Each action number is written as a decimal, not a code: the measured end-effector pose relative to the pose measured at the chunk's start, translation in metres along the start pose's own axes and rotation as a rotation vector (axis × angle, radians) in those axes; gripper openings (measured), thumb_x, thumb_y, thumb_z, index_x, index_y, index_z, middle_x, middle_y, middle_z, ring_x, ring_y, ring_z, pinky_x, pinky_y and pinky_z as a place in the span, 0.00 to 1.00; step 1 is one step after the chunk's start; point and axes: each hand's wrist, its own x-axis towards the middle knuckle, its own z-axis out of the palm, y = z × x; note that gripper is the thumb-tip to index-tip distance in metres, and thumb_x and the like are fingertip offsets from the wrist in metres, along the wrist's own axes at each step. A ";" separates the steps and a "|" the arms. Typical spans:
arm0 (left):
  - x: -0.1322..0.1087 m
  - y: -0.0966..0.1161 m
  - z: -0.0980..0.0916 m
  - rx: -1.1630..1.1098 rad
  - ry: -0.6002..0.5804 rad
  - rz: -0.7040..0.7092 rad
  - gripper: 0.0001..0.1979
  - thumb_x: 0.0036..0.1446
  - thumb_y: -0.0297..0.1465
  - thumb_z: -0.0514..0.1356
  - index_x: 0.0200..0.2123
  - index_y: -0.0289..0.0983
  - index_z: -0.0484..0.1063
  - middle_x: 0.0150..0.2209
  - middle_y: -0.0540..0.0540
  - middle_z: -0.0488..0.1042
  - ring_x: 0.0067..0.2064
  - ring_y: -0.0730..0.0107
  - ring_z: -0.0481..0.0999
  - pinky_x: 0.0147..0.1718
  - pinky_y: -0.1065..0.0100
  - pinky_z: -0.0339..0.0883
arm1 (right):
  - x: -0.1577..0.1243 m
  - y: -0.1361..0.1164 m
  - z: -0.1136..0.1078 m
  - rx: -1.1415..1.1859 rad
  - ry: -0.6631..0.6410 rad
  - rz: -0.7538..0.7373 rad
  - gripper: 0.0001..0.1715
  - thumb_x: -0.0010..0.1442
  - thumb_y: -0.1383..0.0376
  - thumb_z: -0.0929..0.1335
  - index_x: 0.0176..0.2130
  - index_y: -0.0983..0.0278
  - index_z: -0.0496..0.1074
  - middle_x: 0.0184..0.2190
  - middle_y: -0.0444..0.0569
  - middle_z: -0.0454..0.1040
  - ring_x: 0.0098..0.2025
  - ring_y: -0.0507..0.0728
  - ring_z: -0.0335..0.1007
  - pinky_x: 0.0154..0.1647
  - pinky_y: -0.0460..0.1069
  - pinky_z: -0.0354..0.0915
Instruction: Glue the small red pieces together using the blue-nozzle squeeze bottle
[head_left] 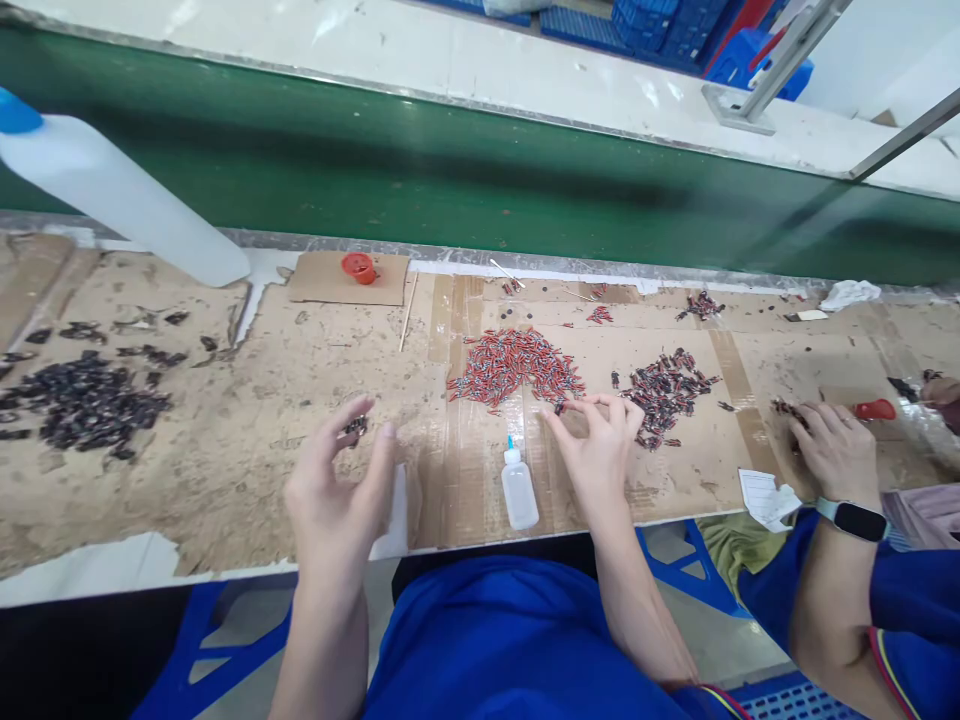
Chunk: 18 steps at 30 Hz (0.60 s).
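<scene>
1. The left hand [337, 500] is over the cardboard [270, 400], thumb and fingers apart. A few small parts [357, 428] show in the gap; whether they touch the fingers or lie on the cardboard, I cannot tell.
2. The right hand [592, 440] has thumb and forefinger together, clamped on a dark part [559, 408] at the near right edge of the red pile [517, 362].
3. The bottle [520, 493], with a blue tip, stands or lies between the two hands, nearer the right one; which, I cannot tell.
4. Just right of the right hand spreads a dark-and-red pile [667, 395].
5. Well to the left is a black pile [86, 402], with a large white jug [142, 205] beyond it.
6. Farther back, a red cup [360, 267] sits on a cardboard piece [319, 278], and a thin stick [408, 312] lies near it.
7. At the right, a co-worker's hand [836, 455], a watch [859, 520] on its wrist, is over small pieces, beside a second red cup [875, 409].
</scene>
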 end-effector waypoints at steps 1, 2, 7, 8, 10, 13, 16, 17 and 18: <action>0.004 -0.005 -0.006 0.064 0.024 -0.045 0.19 0.56 0.41 0.62 0.49 0.41 0.74 0.49 0.40 0.77 0.48 0.53 0.77 0.49 0.50 0.70 | 0.000 -0.003 0.005 -0.012 -0.019 0.002 0.11 0.56 0.56 0.72 0.30 0.62 0.77 0.36 0.55 0.71 0.47 0.65 0.58 0.48 0.61 0.63; 0.008 -0.010 -0.010 0.117 0.043 -0.076 0.19 0.56 0.41 0.62 0.49 0.41 0.74 0.49 0.39 0.77 0.47 0.51 0.77 0.49 0.49 0.70 | 0.000 -0.005 0.009 -0.022 -0.038 0.005 0.11 0.56 0.57 0.72 0.30 0.62 0.77 0.36 0.55 0.71 0.46 0.65 0.57 0.48 0.61 0.63; 0.019 -0.034 -0.017 0.220 0.101 0.006 0.15 0.57 0.38 0.59 0.44 0.39 0.76 0.45 0.41 0.78 0.47 0.53 0.76 0.47 0.52 0.71 | -0.004 -0.001 0.014 -0.058 -0.094 0.000 0.11 0.63 0.64 0.65 0.34 0.64 0.77 0.38 0.58 0.70 0.46 0.65 0.55 0.49 0.62 0.60; 0.021 -0.038 -0.016 0.219 0.095 0.051 0.13 0.57 0.38 0.58 0.42 0.40 0.77 0.45 0.41 0.78 0.48 0.54 0.76 0.48 0.52 0.71 | -0.005 -0.001 0.013 -0.065 -0.100 -0.010 0.12 0.64 0.65 0.64 0.34 0.64 0.76 0.38 0.58 0.69 0.47 0.65 0.56 0.49 0.62 0.60; 0.026 -0.046 -0.012 0.227 0.069 0.135 0.12 0.58 0.37 0.57 0.39 0.40 0.77 0.43 0.41 0.79 0.48 0.53 0.76 0.49 0.52 0.69 | -0.007 0.001 0.012 -0.075 -0.095 -0.040 0.15 0.66 0.64 0.62 0.35 0.65 0.76 0.39 0.60 0.69 0.47 0.65 0.57 0.49 0.61 0.60; 0.036 -0.052 -0.007 0.277 0.011 0.197 0.13 0.59 0.39 0.55 0.36 0.39 0.76 0.41 0.38 0.79 0.46 0.51 0.75 0.48 0.51 0.68 | -0.004 0.012 0.003 -0.075 -0.035 -0.055 0.16 0.67 0.61 0.61 0.37 0.66 0.74 0.39 0.60 0.70 0.46 0.65 0.60 0.49 0.60 0.60; 0.045 -0.053 -0.002 0.359 -0.036 0.194 0.14 0.59 0.40 0.56 0.36 0.39 0.77 0.37 0.37 0.78 0.43 0.50 0.75 0.46 0.51 0.67 | 0.004 0.034 -0.013 -0.105 0.081 0.030 0.15 0.67 0.59 0.61 0.38 0.64 0.73 0.37 0.57 0.72 0.45 0.64 0.63 0.49 0.61 0.59; 0.048 -0.053 -0.001 0.387 -0.045 0.183 0.13 0.58 0.41 0.57 0.35 0.39 0.77 0.35 0.38 0.78 0.41 0.50 0.75 0.44 0.51 0.67 | 0.006 0.040 -0.019 -0.129 0.114 0.058 0.15 0.66 0.59 0.62 0.39 0.64 0.73 0.38 0.57 0.72 0.45 0.65 0.63 0.49 0.62 0.59; 0.050 -0.053 0.001 0.412 -0.051 0.165 0.13 0.57 0.41 0.58 0.34 0.39 0.77 0.33 0.38 0.77 0.39 0.50 0.74 0.42 0.52 0.67 | 0.006 0.044 -0.025 -0.147 0.140 0.082 0.15 0.65 0.59 0.62 0.40 0.64 0.73 0.38 0.58 0.72 0.45 0.65 0.64 0.49 0.63 0.59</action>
